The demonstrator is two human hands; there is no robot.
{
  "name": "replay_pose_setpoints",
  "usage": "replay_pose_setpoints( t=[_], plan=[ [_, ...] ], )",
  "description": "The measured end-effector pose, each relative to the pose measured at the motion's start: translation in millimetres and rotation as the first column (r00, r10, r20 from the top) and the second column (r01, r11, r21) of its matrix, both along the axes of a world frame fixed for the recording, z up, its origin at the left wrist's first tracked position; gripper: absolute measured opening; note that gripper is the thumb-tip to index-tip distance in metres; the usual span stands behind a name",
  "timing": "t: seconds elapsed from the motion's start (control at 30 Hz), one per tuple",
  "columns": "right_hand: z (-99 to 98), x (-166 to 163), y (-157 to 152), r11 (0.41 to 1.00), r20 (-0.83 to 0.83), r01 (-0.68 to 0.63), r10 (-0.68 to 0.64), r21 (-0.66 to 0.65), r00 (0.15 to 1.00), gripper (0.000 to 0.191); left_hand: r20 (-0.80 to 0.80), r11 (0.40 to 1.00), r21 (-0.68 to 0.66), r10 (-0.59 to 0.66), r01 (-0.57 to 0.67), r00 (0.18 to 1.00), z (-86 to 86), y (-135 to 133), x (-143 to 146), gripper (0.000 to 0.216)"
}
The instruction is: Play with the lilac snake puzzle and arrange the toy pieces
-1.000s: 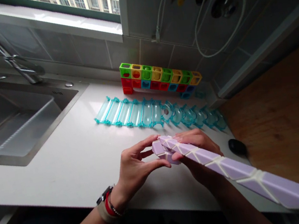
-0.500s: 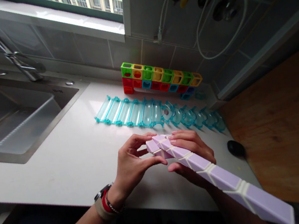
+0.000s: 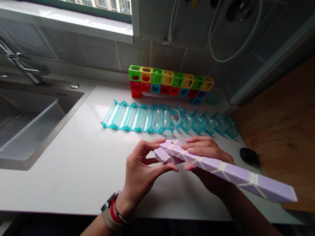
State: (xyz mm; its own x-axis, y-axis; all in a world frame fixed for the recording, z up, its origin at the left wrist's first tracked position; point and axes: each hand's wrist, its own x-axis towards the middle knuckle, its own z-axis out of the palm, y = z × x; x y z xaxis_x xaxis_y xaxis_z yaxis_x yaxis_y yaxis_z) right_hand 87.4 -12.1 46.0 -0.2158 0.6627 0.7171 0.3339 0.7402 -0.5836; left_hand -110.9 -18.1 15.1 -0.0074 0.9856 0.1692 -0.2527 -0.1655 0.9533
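Observation:
A lilac and white snake puzzle [image 3: 236, 172] is held above the counter, its far end folded and its long straight part slanting down to the right toward me. My left hand [image 3: 143, 163] pinches the folded end between thumb and fingers. Along the straight part, close to the fold, my right hand [image 3: 207, 152] is closed with fingers on top and thumb beneath. A watch [image 3: 110, 201] and bands circle my left wrist.
Clear teal plastic track pieces [image 3: 142, 116] lie in a row across the white counter [image 3: 74, 177]. Behind them stands a wall of coloured cube blocks [image 3: 167, 83]. A sink [image 3: 28, 163] is at left, a black mouse [image 3: 249, 156] and wooden board [image 3: 296, 132] at right.
The snake puzzle's long free end has swung up a little and its tip has shifted left. My right hand has slid slightly right along it; the left hand still grips the folded end.

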Motion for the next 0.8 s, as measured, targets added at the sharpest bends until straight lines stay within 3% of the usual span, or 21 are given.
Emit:
replay_pose_setpoints(
  t=[0.13, 0.33, 0.47, 0.63, 0.8],
  plan=[
    [0.5, -0.9, -4.8, 1.0, 0.015, 0.022, -0.022, 0.016, 1.0, 0.034, -0.082, 0.998, 0.048, 0.037, -0.033, 0.996, -0.9, -2.9, 1.2, 0.052],
    [1.0, -6.7, -11.2, 0.995, 0.029, 0.09, -0.091, 0.03, 0.995, 0.037, -0.23, 0.968, 0.245, 0.118, -0.06, 0.966, -7.5, -7.3, 0.0, 0.047],
    [0.9, -8.3, -14.9, 0.989, 0.054, 0.147, -0.148, 0.028, 0.987, 0.037, -0.248, 0.951, 0.298, 0.154, -0.076, 0.956, -11.7, -7.9, -0.7, 0.049],
    [3.7, -1.2, -10.3, 0.989, 0.123, 0.143, -0.138, -0.03, 0.983, 0.027, -0.131, 0.98, 0.193, 0.082, -0.056, 0.988, -7.5, -3.2, 0.1, 0.058],
    [10.0, 9.3, -2.1, 0.977, -0.025, -0.086, 0.083, -0.195, 0.996, 0.025, 0.038, 0.999, 0.01, -0.051, 0.05, 0.998, -1.3, 1.6, -2.4, 0.057]
  ],
)
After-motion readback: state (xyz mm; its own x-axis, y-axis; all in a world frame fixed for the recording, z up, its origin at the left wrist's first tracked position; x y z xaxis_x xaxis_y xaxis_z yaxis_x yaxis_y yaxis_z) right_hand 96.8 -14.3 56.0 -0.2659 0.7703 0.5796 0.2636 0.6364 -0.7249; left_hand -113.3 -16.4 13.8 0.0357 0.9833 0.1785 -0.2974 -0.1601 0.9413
